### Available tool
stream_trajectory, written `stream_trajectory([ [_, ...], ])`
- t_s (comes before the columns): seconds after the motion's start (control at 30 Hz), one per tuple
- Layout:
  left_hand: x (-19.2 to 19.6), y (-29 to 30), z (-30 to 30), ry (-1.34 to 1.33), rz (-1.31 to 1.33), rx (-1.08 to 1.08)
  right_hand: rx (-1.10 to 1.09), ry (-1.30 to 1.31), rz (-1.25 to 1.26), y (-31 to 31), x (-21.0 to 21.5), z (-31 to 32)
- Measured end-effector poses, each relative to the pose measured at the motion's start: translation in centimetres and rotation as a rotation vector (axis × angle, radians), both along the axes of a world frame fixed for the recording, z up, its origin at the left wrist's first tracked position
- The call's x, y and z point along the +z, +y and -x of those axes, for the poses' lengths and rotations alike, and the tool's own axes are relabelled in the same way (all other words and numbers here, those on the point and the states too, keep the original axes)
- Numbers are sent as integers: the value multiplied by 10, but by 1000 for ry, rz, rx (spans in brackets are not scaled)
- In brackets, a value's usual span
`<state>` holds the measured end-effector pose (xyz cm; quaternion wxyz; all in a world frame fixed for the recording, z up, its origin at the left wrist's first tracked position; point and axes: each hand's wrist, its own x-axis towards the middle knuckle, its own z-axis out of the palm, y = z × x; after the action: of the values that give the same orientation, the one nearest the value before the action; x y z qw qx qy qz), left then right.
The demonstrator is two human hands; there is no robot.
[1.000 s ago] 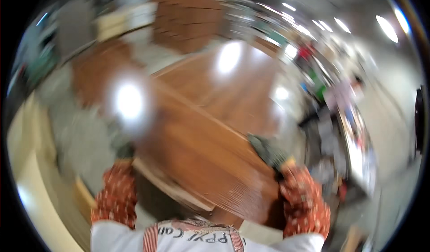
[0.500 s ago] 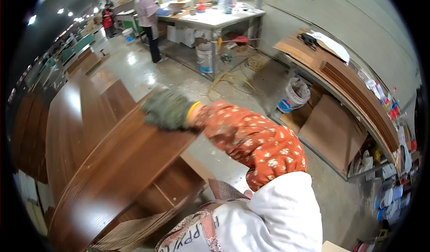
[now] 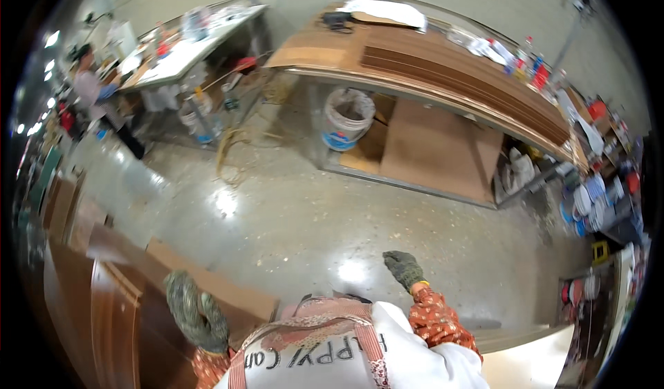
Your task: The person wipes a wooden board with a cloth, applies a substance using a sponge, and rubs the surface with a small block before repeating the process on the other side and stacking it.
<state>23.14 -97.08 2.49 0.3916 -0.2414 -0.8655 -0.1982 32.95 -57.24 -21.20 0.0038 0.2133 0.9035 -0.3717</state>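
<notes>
Both my hands wear dark grey-green work gloves, with orange flowered sleeves behind them. My left hand is raised at the lower left, thumb apart from the fingers and nothing in it. It is nearest to the brown wood-grain panels, in front of a brown panel face; contact cannot be made out. Over the floor right of my body, my right hand hangs with fingers stretched forward, slightly bent, holding nothing visible. A pale board lies near my right forearm at the lower edge.
Ahead stands a workbench bearing a stack of long brown boards. Beneath it are a white bucket and a leaning brown sheet. Far left, a person stands at a white-topped table. Yellowish hose lies on the floor.
My view has swung right, toward the workbench. My right hand has come off the brown panel and is now over the floor. My left hand has come into view.
</notes>
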Motion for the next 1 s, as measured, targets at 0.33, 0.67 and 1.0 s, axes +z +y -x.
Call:
stream_trajectory([
  [0.33, -36, 229, 159, -197, 247, -871, -708, -164, 94, 48, -8, -75],
  [0.67, -63, 420, 275, -151, 372, -1139, -688, -155, 111, 126, 29, 13],
  [1.0, -64, 628, 251, -42, 410, -1431, -795, -252, 70, 260, 60, 8],
])
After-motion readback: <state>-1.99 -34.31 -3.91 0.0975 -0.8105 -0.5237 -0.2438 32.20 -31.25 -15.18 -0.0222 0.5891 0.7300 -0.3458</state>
